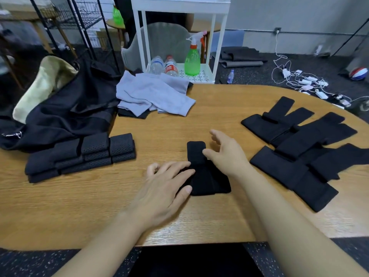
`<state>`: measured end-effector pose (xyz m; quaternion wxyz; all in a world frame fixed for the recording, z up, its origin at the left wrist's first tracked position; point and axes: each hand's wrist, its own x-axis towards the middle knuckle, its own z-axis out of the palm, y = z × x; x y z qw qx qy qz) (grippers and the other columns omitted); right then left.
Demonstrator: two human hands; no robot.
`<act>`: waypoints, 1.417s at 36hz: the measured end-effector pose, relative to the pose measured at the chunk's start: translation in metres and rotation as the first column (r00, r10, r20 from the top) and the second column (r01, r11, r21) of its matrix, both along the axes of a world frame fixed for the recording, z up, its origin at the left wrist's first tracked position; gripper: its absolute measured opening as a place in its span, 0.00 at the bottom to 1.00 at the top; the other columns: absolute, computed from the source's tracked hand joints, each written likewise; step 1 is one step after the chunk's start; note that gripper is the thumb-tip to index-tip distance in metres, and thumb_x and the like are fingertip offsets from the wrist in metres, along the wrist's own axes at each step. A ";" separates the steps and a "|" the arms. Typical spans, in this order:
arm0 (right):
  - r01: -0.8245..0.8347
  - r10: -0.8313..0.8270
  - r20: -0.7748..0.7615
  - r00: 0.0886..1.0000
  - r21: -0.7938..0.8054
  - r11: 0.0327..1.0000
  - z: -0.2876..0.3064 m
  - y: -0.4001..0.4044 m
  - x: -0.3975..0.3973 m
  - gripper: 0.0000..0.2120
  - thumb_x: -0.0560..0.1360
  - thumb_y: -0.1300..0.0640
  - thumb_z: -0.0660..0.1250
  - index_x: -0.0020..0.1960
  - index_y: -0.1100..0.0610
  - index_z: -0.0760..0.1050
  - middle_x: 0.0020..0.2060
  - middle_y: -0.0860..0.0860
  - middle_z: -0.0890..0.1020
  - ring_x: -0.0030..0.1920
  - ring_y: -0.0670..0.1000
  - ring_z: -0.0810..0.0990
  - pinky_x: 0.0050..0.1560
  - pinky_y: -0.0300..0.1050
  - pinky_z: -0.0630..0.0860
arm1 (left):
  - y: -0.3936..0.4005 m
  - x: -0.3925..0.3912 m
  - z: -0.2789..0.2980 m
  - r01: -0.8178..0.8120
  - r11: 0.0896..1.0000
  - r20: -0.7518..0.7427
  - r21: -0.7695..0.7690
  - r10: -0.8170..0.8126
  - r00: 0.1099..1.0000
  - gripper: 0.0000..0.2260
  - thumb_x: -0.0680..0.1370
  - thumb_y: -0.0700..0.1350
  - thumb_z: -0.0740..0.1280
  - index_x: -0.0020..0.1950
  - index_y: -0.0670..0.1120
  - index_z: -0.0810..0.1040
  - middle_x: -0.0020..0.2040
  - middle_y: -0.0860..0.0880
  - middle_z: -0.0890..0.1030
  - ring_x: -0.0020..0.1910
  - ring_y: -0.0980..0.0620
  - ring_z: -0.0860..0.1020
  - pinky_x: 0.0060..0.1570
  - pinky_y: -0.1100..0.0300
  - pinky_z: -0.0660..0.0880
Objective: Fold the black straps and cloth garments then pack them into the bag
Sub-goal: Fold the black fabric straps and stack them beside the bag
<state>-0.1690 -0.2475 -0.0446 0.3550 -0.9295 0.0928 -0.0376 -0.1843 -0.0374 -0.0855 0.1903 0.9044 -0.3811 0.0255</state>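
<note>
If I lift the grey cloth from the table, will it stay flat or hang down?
The grey cloth lies crumpled in soft folds, so it would probably hang limp. It looks thin, so likely light. It seems unlikely to slide far on the wooden table.

Folded straps (79, 156) left, unfolded straps (299, 148) right.

Both bare forearms reach forward from the lower edge of the view and converge toward the middle. The left hand (166, 183) lies palm down, its fingers straight and slightly spread, pointing up and to the right, with the thumb stretched out along its right side. The right hand (226, 151) sits just beyond it, a little higher in the view, palm turned down and leftward, fingers loosely extended and fanned, the thumb pointing left toward the left hand's fingertips.
</note>
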 end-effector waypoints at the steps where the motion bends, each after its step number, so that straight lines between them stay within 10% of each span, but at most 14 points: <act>1: -0.003 0.005 -0.040 0.999 0.050 0.999 0.000 0.000 0.008 0.31 0.76 0.53 0.69 0.76 0.50 0.62 0.68 0.49 0.73 0.69 0.51 0.70 0.69 0.56 0.66 | 0.000 0.000 0.000 0.001 1.000 0.003 0.000 -0.001 1.000 0.23 0.83 0.59 0.46 0.74 0.54 0.68 0.73 0.59 0.67 0.72 0.58 0.61 0.66 0.51 0.55; 8: -0.022 0.044 -0.103 0.994 0.211 0.977 -0.005 0.006 0.042 0.28 0.72 0.58 0.72 0.70 0.50 0.70 0.49 0.45 0.78 0.43 0.46 0.76 0.61 0.56 0.74 | 0.000 -0.001 0.002 -0.012 1.000 -0.017 -0.006 0.012 1.000 0.23 0.83 0.60 0.46 0.74 0.55 0.67 0.73 0.60 0.67 0.73 0.60 0.60 0.68 0.49 0.56; 11: -0.079 0.100 -0.105 0.989 0.191 0.978 0.002 0.008 0.040 0.19 0.72 0.59 0.71 0.62 0.48 0.77 0.55 0.47 0.80 0.53 0.48 0.78 0.60 0.51 0.76 | 0.000 -0.002 0.003 -0.017 1.000 -0.015 -0.007 0.017 1.000 0.23 0.83 0.59 0.47 0.74 0.56 0.67 0.73 0.60 0.66 0.73 0.60 0.60 0.67 0.50 0.56; 20: -0.165 0.245 0.095 0.965 -0.507 0.846 0.016 0.027 -0.022 0.09 0.77 0.56 0.64 0.51 0.48 0.82 0.39 0.44 0.71 0.47 0.50 0.74 0.49 0.48 0.64 | -0.002 -0.003 0.002 -0.039 0.999 0.011 -0.037 0.039 0.999 0.24 0.81 0.60 0.50 0.72 0.53 0.71 0.72 0.59 0.70 0.72 0.60 0.61 0.67 0.54 0.53; 28: 0.104 0.205 0.357 0.911 -0.680 0.725 -0.033 0.048 -0.057 0.09 0.68 0.60 0.60 0.39 0.56 0.79 0.35 0.51 0.75 0.34 0.54 0.74 0.38 0.46 0.60 | -0.001 -0.007 0.003 -0.053 0.996 0.030 -0.077 0.056 0.998 0.24 0.80 0.60 0.55 0.68 0.50 0.76 0.70 0.56 0.74 0.71 0.60 0.66 0.67 0.68 0.45; 45: 0.039 0.098 0.195 0.976 -0.597 0.801 -0.033 0.055 -0.071 0.21 0.69 0.54 0.54 0.52 0.56 0.82 0.40 0.51 0.75 0.40 0.53 0.74 0.39 0.48 0.69 | -0.001 -0.004 0.000 -0.073 0.985 0.022 -0.153 0.078 0.997 0.21 0.78 0.60 0.58 0.64 0.53 0.80 0.66 0.57 0.77 0.67 0.60 0.70 0.66 0.61 0.53; 51: 0.161 -0.118 0.160 0.980 -0.288 0.944 -0.013 0.025 -0.061 0.18 0.79 0.44 0.61 0.67 0.45 0.74 0.57 0.46 0.76 0.62 0.50 0.67 0.57 0.47 0.59 | -0.007 0.003 0.006 -0.310 0.927 -0.082 -0.213 0.299 0.951 0.24 0.78 0.64 0.59 0.71 0.55 0.72 0.68 0.60 0.72 0.69 0.60 0.64 0.63 0.59 0.52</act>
